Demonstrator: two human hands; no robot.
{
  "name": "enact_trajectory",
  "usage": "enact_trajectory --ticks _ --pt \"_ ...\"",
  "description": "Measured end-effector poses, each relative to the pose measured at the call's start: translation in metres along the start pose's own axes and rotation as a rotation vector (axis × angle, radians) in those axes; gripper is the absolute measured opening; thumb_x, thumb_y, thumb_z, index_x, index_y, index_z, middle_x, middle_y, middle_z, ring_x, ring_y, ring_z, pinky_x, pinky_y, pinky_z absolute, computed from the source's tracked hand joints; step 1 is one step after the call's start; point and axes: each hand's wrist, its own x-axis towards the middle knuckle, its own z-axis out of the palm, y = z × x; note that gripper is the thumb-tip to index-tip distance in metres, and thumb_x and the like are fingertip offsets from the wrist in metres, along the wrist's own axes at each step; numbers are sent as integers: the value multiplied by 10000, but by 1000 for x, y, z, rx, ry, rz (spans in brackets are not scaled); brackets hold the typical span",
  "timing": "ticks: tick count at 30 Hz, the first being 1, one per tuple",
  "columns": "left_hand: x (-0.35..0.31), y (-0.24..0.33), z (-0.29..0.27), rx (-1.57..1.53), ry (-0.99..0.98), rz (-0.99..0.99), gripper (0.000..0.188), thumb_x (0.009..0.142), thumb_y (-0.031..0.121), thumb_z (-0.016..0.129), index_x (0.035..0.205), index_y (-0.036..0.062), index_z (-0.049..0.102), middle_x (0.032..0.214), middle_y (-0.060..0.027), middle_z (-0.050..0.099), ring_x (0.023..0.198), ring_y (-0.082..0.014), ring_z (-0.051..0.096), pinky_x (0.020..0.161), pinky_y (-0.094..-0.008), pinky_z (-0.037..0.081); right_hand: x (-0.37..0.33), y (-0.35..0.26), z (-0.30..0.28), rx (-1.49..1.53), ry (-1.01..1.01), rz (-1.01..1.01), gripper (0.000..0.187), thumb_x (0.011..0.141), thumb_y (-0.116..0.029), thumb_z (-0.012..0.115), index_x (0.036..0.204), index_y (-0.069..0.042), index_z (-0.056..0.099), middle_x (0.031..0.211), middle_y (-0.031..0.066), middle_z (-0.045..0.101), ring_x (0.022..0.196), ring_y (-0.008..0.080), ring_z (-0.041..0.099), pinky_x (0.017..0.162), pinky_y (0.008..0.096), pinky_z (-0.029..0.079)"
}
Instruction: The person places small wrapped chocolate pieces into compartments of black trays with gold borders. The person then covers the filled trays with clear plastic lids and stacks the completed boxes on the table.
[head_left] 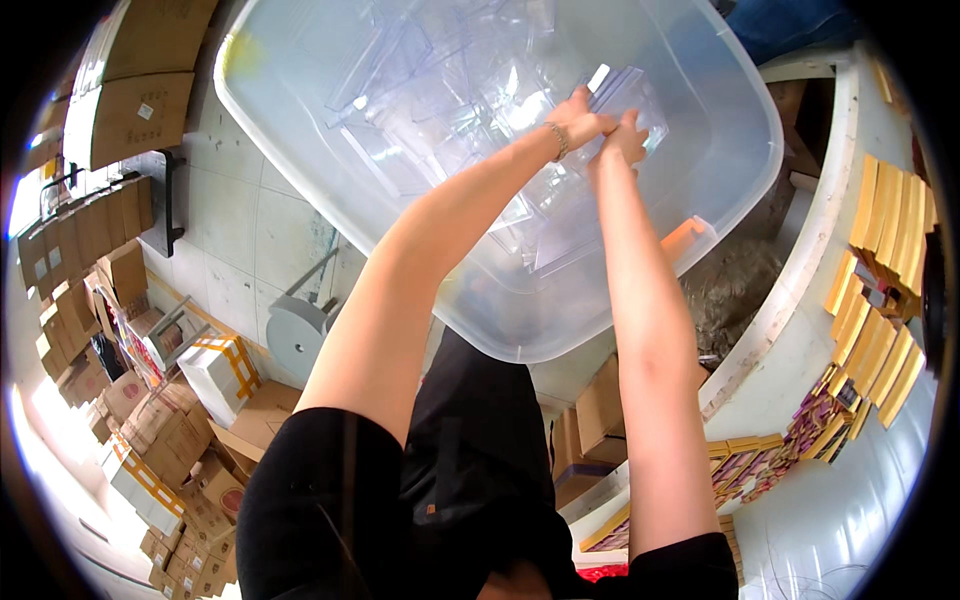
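Observation:
Both arms reach into a big translucent plastic bin [480, 335]. Heaped inside it are several clear, flat plastic pieces [400, 125], thin-edged and box-like. My left hand [576, 120], with a bracelet at its wrist, is closed on one side of a small stack of clear plastic pieces [622, 85]. Close beside it, my right hand [622, 147] grips the near side of the same stack. The fingertips are partly hidden behind the hands and the see-through plastic. An orange patch [685, 238] shows at the bin's right wall.
A curved white-edged table [800, 290] runs along the right, bearing stacks of yellow-edged packs [885, 350]. Cardboard boxes [140, 110] pile up on the left. A grey round-seated stool [295, 338] stands on the tiled floor left of the bin, and open cartons [600, 420] sit below it.

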Motion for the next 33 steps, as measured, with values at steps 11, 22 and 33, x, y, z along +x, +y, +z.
enact_trajectory --ticks 11,22,33 --pt "-270 124 -31 161 413 839 1050 628 223 695 1524 -8 199 1484 -215 304 1342 -361 378 1022 -485 416 -239 -26 -120 1049 -510 -613 818 969 -456 485 1568 -52 102 1630 117 66 1470 289 180 1155 409 275" --pt "-440 235 325 -34 -511 1183 854 712 101 638 1453 -56 244 1356 -182 360 1293 -313 407 1036 -444 412 -258 120 -505 636 848 -676 683 1011 -320 399 1559 -27 114 1630 150 95 1493 329 68 1198 431 64" --pt "-422 211 758 30 -1115 1265 738 831 181 663 1464 -21 341 1281 -214 594 1150 -302 604 998 -401 467 -88 303 -822 655 1356 -263 834 958 -586 432 1515 7 248 1588 222 219 1504 307 69 1171 489 -78"
